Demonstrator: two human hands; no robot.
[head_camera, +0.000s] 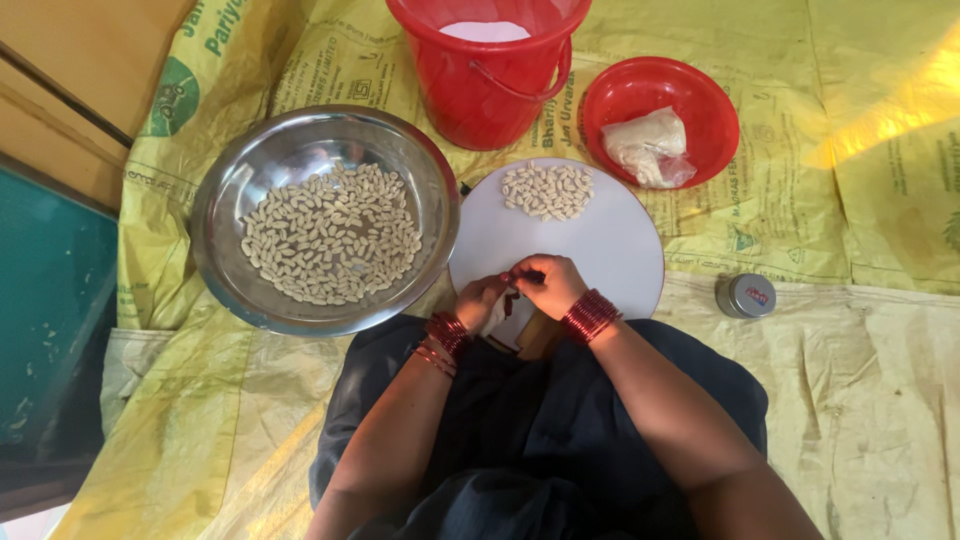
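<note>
Step in hand, by judgement: working one small piece, probably a nut, at the white round board (600, 245), 6 o'clock edge. Left hand (480, 298) and right hand (548, 283) meet, fingertips pinched shut on it; the piece itself is too small to identify. Next move calls for a fine fingertip pinch. Nut pile (547, 190) lies at 12 o'clock; steel bowl (225, 200) at 10 o'clock.

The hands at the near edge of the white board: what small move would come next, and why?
Probably dropping the piece onto the pale pile. Both the left hand and right hand pinch something small over the white board, though I cannot tell what it is.
</note>
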